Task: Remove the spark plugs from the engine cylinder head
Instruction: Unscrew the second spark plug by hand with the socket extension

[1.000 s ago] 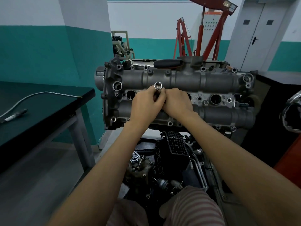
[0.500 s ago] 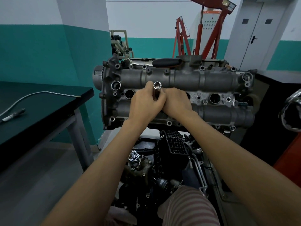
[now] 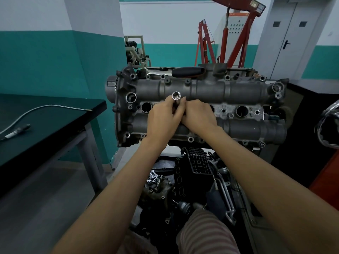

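Two hands meet on one tool: my left hand [image 3: 162, 119] curls round the socket [image 3: 176, 97], a steel tube standing in a plug well of the cylinder head [image 3: 205, 107], and my right hand [image 3: 199, 115] closes in beside it, fingertips hidden, so what it grips I cannot tell. No spark plug shows; I judge it sits deep in that well. Socket: rigid, smooth, probably slippery, best held low on the shaft. Plug: light, with brittle ceramic, so I would lift straight out. Open wells [image 3: 241, 111] flank the hands; cast ridges rise close above and below. A ratchet handle [image 3: 189, 72] lies on the far edge. Free room is upward; the tabletop [image 3: 55, 121] stands well apart to the left.
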